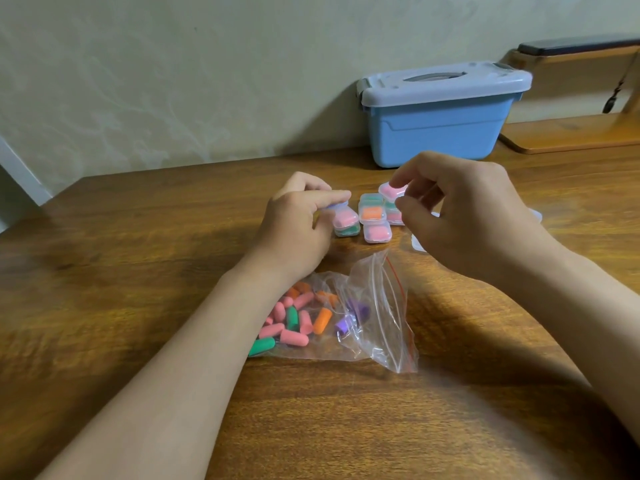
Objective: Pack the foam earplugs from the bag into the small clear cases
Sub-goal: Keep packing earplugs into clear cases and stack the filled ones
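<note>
Starting at the left of the worktop (121,271), we are watching the left hand (294,223) working at the edge of the pile. Its grip is closing narrowly, thumb on top, on what looks like a lilac-tinted case (335,205), which is sitting right over a stack of two other cases. Below and nearer to us, the bag (381,306) is lying open-mouthed on the wood, and a good heap of foam earplugs (294,336) is waiting inside it: pink, green, orange and a few purple. Moving along, we are seeing the filled cases (372,213) clustering together beyond the bag, several of them loaded and stacked. Next, the right hand (467,216) is pinching a pink-filled case (393,189) in a narrow grip at the top of that cluster. Just under its palm an empty case (417,243) is peeking out, mostly hidden. Behind it all, a blue storage box (440,126) is standing against the wall. We are judging this roughly midway: a handful of cases are packed, and plenty of plugs are left to go.
</note>
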A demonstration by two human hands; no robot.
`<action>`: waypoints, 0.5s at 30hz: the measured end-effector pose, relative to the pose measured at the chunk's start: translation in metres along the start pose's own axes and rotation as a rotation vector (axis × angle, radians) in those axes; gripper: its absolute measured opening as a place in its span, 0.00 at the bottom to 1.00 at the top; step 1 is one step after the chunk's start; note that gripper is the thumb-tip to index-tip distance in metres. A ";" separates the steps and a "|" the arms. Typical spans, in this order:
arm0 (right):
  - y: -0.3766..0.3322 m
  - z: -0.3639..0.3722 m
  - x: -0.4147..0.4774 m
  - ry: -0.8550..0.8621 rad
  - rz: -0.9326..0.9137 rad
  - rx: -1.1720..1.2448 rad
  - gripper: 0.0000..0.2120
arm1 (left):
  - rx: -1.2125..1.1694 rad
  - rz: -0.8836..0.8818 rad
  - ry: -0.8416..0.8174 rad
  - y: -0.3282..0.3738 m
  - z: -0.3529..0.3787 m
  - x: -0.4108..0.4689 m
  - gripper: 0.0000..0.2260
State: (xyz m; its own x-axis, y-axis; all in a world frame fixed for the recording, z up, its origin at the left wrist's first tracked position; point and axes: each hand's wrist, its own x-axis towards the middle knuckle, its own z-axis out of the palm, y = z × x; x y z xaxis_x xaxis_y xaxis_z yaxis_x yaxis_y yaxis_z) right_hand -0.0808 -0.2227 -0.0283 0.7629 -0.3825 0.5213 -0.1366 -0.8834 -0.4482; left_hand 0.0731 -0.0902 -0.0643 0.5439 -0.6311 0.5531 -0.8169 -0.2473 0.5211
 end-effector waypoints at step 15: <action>-0.002 -0.002 0.000 0.003 -0.022 -0.017 0.10 | 0.036 0.025 -0.006 -0.001 0.010 0.008 0.12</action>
State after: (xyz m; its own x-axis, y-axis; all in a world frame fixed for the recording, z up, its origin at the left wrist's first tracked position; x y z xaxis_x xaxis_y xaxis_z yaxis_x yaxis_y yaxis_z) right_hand -0.0819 -0.2211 -0.0262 0.7638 -0.3634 0.5335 -0.1303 -0.8963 -0.4240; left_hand 0.0769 -0.1026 -0.0671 0.5219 -0.6416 0.5621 -0.8368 -0.2572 0.4834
